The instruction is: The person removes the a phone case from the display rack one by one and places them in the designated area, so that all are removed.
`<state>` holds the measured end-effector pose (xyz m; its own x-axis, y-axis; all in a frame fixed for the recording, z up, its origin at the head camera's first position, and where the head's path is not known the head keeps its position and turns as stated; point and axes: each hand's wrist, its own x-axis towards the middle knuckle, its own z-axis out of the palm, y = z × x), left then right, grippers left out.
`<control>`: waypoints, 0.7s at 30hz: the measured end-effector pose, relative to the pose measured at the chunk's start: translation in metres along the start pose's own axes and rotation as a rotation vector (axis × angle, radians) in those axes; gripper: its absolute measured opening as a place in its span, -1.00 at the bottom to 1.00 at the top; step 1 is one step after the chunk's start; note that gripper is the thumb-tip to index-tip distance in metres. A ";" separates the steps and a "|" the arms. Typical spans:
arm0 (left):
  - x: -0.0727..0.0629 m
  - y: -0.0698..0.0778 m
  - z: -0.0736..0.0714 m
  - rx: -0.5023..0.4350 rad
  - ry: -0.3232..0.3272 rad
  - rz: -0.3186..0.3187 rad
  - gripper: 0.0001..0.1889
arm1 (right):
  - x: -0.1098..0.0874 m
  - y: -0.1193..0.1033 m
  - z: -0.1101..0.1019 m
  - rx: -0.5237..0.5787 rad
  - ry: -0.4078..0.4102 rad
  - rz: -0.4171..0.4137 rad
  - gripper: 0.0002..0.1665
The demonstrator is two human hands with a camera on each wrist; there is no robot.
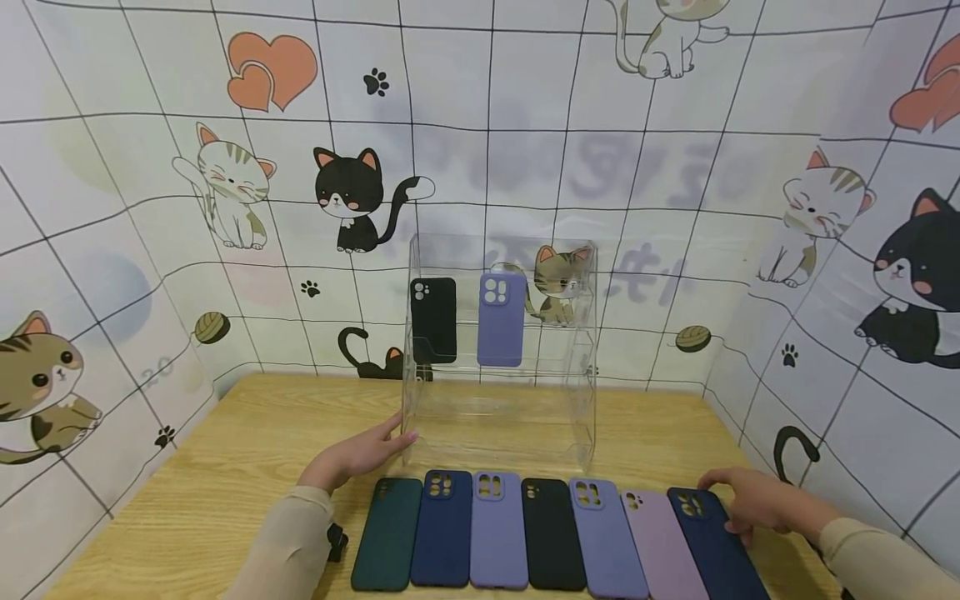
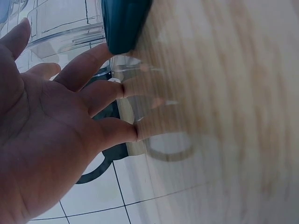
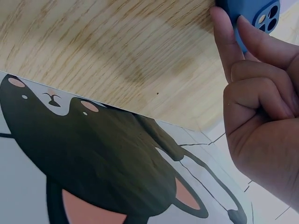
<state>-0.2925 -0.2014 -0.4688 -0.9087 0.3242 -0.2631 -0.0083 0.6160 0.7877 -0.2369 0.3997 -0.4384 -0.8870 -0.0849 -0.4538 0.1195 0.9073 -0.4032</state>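
Observation:
A clear plastic display rack (image 1: 498, 408) stands on the table, holding a black phone case (image 1: 433, 321) and a lavender phone case (image 1: 501, 320) upright on its upper tier. My left hand (image 1: 367, 454) has its fingers extended at the rack's lower left side. In the left wrist view those fingers (image 2: 110, 91) spread down toward the tabletop, near the end of a dark green phone case (image 2: 125, 25). My right hand (image 1: 761, 500) pinches the top right corner of a navy phone case (image 1: 716, 533), thumb at its side edge; its remaining fingers curl inward.
Several phone cases lie in a front row: dark green (image 1: 386, 537), another navy (image 1: 442, 537), lavender (image 1: 498, 542), black (image 1: 553, 542), a second lavender (image 1: 611, 546) and pink (image 1: 663, 546). Cat-print sheeting (image 1: 487, 167) borders the wooden table (image 1: 300, 408) behind and at both sides.

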 end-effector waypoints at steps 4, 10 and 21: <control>0.000 0.000 0.001 0.002 -0.003 0.004 -0.10 | -0.001 0.000 0.001 0.009 0.003 -0.013 -0.33; 0.000 0.001 0.001 0.011 0.004 0.002 -0.10 | -0.001 -0.007 -0.007 -0.009 0.001 -0.071 -0.26; -0.003 0.003 0.001 0.007 0.002 0.000 -0.10 | -0.007 -0.050 -0.050 -0.159 0.077 -0.156 -0.20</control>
<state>-0.2896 -0.1997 -0.4659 -0.9096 0.3228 -0.2615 -0.0051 0.6207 0.7840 -0.2589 0.3760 -0.3754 -0.9215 -0.2027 -0.3314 -0.0880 0.9398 -0.3303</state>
